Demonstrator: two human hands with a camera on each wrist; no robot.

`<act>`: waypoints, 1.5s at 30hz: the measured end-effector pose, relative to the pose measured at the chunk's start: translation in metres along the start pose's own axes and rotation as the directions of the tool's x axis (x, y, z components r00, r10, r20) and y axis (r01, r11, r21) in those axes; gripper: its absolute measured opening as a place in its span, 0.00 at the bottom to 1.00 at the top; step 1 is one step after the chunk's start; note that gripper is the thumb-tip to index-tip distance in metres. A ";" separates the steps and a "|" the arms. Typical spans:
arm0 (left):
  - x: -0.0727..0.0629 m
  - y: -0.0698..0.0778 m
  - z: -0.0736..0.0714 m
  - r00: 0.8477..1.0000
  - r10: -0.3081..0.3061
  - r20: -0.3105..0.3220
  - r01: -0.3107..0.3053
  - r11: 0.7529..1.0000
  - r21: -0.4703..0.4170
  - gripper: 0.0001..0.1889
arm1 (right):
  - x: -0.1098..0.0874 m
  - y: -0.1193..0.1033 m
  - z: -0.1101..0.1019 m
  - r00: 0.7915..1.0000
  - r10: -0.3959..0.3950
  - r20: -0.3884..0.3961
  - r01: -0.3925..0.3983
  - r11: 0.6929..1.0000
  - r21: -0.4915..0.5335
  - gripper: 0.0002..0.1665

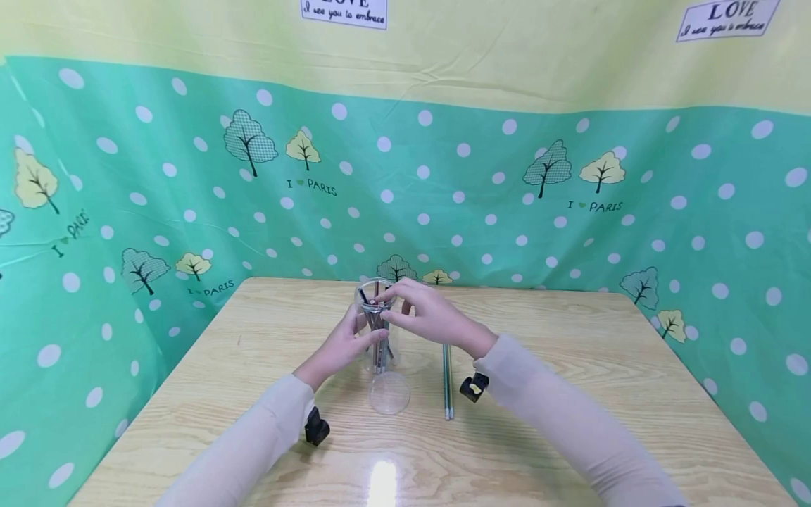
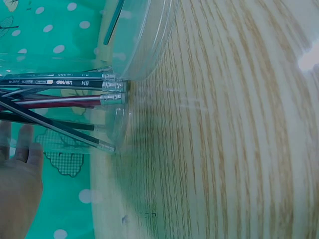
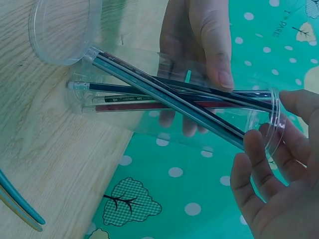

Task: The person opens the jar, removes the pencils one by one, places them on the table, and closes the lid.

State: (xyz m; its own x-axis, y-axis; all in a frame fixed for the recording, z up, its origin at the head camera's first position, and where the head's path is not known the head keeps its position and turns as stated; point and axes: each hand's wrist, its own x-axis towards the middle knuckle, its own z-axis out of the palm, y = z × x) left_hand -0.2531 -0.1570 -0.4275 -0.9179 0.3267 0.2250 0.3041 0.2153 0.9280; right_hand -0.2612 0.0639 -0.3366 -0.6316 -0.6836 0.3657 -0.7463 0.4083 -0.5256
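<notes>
Left hand (image 1: 342, 345) clasps the clear jar (image 3: 142, 120) toward the desk (image 1: 551, 317)'s far edge; right hand (image 1: 434, 317) curls fingers at its rim, any grasp unclear!

Printed cloth (image 1: 443, 232) hangs behind the table (image 1: 538, 310) in front of me and down both sides. Lower part green: white dots, checked trees (image 1: 250, 137) and yellow ones, PARIS lettering (image 1: 322, 187) with a tiny mark, probably a heart, too small to be sure. Pale yellow band (image 1: 507, 56) above, wrinkled, two "LOVE" panels (image 1: 728, 20). Tabletop light wood grain, glossy; bright glare spot (image 1: 382, 484) at near side.
</notes>
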 end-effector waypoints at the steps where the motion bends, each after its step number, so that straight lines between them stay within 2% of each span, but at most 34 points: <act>1: 0.000 0.000 0.000 1.000 -0.001 0.000 0.001 1.000 -0.002 0.44 | 0.000 -0.001 0.000 1.000 0.008 -0.003 -0.008 1.000 -0.008 0.18; 7: 0.000 -0.001 0.000 1.000 -0.007 0.000 0.007 1.000 -0.011 0.44 | 0.003 -0.004 0.002 0.999 0.036 -0.007 -0.037 0.997 -0.066 0.16; 13: 0.000 -0.003 -0.001 1.000 0.007 0.007 -0.006 1.000 -0.017 0.44 | 0.004 -0.005 0.003 1.000 0.020 -0.019 -0.022 0.996 -0.084 0.13; 21: 0.001 -0.002 -0.001 0.996 0.081 0.038 -0.079 0.996 -0.037 0.42 | 0.005 -0.005 0.004 0.998 -0.024 -0.060 0.018 0.996 -0.089 0.09; 25: 0.001 -0.003 -0.001 0.995 0.095 0.040 -0.093 0.995 -0.037 0.42 | 0.006 -0.006 0.004 0.998 -0.017 -0.066 0.012 0.996 -0.088 0.07; 32: 0.002 -0.004 -0.002 0.995 0.092 0.032 -0.092 0.995 -0.026 0.41 | 0.007 -0.007 0.003 0.998 0.019 -0.066 -0.019 1.000 0.005 0.06; 38: 0.002 -0.005 -0.002 0.995 0.094 0.035 -0.093 0.995 -0.032 0.41 | 0.009 -0.006 0.002 0.997 0.041 -0.058 -0.039 0.999 0.036 0.06; 45: 0.000 -0.002 -0.001 0.999 0.048 0.015 -0.048 0.999 -0.020 0.42 | 0.010 -0.004 0.002 0.996 0.066 -0.064 -0.060 0.995 0.084 0.05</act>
State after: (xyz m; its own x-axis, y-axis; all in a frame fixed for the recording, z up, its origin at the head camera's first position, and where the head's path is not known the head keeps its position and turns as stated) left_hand -0.2545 -0.1584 -0.4293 -0.8984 0.3504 0.2648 0.3423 0.1810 0.9220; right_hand -0.2639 0.0541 -0.3326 -0.6916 -0.6150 0.3789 -0.6865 0.3964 -0.6096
